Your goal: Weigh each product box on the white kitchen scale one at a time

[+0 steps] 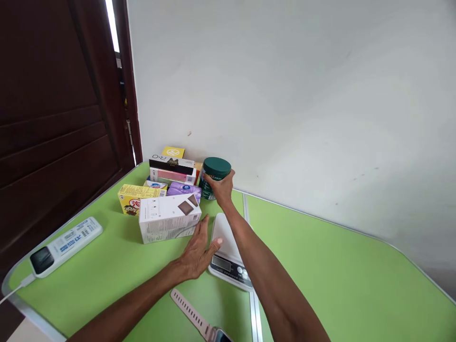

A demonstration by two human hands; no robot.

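A dark green canister [216, 166] with a round lid stands near the wall. My right hand [223, 189] is wrapped round its right side and front, thumb on the near side. Lower down, my left hand [197, 251] has its fingers stretched out and its thumb apart. Its fingertips are by the right end of a white box [169, 221], and whether they touch it I cannot tell. The left thumb reaches over the edge of a white kitchen scale [221, 232], whose display and buttons face me. My right forearm hides part of the scale.
Left of the canister are a purple soft pack [183, 189], a yellow box [133, 197] and several stacked boxes [171, 166]. A white power strip [67, 247] lies at the left. A pink-strapped watch [192, 313] is at the front of the green table [320, 266]. A wall [285, 104] stands behind.
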